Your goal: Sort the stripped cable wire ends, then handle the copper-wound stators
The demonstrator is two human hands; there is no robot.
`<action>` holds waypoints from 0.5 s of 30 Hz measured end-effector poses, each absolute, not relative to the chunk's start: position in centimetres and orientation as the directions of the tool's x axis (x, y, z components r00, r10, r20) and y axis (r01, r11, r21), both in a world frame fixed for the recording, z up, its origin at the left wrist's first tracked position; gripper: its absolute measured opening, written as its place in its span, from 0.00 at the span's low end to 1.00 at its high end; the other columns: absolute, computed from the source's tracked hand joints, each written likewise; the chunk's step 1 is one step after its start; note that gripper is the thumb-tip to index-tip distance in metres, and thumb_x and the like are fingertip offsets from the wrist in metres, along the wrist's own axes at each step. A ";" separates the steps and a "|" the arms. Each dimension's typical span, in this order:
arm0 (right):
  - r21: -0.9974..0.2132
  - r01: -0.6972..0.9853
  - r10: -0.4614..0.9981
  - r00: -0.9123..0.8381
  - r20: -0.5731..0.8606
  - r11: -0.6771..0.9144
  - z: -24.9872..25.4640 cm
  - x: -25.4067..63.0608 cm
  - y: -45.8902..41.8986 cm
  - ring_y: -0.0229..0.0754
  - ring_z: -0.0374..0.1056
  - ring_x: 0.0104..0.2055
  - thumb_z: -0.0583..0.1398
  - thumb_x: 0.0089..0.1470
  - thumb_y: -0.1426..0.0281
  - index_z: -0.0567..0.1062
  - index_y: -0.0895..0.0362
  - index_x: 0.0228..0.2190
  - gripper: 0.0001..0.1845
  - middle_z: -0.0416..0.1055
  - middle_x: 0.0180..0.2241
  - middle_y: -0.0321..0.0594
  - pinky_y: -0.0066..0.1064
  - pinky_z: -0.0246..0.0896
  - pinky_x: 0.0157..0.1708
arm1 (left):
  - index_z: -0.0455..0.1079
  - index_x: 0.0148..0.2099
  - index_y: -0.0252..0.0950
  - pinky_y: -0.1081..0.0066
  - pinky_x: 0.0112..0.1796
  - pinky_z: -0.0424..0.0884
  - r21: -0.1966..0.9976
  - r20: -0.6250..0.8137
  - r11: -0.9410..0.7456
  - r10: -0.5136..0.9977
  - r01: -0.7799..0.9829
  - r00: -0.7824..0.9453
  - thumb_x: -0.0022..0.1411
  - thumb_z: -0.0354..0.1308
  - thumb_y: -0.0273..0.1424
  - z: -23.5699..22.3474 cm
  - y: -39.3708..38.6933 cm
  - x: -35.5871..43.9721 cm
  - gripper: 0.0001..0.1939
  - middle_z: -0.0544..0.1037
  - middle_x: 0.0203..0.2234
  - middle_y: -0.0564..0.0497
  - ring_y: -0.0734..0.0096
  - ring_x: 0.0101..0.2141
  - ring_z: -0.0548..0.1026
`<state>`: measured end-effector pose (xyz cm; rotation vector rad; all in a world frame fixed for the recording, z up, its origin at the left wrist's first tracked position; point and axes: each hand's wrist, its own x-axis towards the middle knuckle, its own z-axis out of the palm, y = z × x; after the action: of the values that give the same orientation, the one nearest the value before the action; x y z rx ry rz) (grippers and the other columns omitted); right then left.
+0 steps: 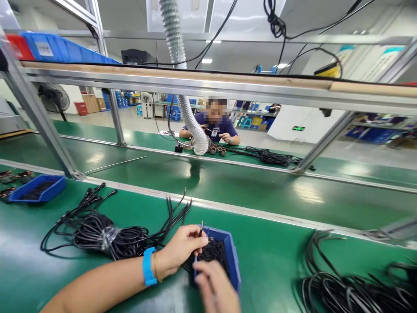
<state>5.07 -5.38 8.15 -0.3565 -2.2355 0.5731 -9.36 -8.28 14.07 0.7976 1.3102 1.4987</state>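
Note:
My left hand (pixel 182 248), with a blue band at the wrist, pinches the end of a thin black cable (pixel 201 231). A yellowish wire tip sticks up above its thumb and forefinger. Just below it, my right hand (pixel 219 287) is over the near side of a blue bin (pixel 235 265). Motion blurs its fingers, so I cannot tell whether they hold anything. Thin black pieces (pixel 216 252) fill the bin. Left of my left hand lies a coiled bundle of black cables (pixel 107 234), bound in clear wrap, its loose ends pointing up toward the rail.
Another heap of black cables (pixel 352 287) lies at the right. A small blue tray (pixel 39 189) of dark pieces sits at far left beside copper-coloured parts. A metal frame (pixel 208 84) spans the bench, with a flexible duct (pixel 189 108) hanging down. A co-worker (pixel 218 124) sits opposite.

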 end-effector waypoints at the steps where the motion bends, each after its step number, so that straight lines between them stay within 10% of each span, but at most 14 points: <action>1: -0.659 0.114 0.585 -0.586 0.560 0.744 9.3 5.6 -3.2 0.41 0.74 0.31 0.50 0.69 0.65 0.77 0.55 0.38 0.17 0.78 0.32 0.42 0.27 0.70 0.31 | 0.68 0.30 0.34 0.73 0.28 0.61 0.975 -0.106 0.036 0.943 -0.219 -0.317 0.52 0.64 0.39 14.1 -8.3 -9.3 0.14 0.66 0.21 0.58 0.76 0.23 0.64; 6: -0.946 0.061 0.821 -0.517 0.242 0.318 12.6 5.8 2.2 0.46 0.77 0.30 0.63 0.54 0.52 0.82 0.56 0.30 0.20 0.81 0.29 0.43 0.29 0.73 0.31 | 0.69 0.30 0.33 0.73 0.28 0.60 0.989 -0.083 0.054 0.973 -0.139 -0.215 0.53 0.62 0.37 14.2 -8.6 -9.0 0.11 0.67 0.22 0.56 0.75 0.24 0.63; 15: -0.955 0.022 0.827 -0.507 0.243 0.294 12.4 5.2 1.1 0.47 0.78 0.30 0.66 0.50 0.55 0.85 0.54 0.29 0.15 0.82 0.27 0.42 0.29 0.74 0.34 | 0.69 0.28 0.33 0.73 0.27 0.59 0.992 -0.085 0.065 0.977 -0.107 -0.193 0.54 0.63 0.37 14.4 -8.6 -9.0 0.12 0.66 0.22 0.56 0.74 0.25 0.63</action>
<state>5.16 1.11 12.36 -0.7676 -1.7804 1.2973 -8.98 -8.58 14.35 0.9787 1.3116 1.3408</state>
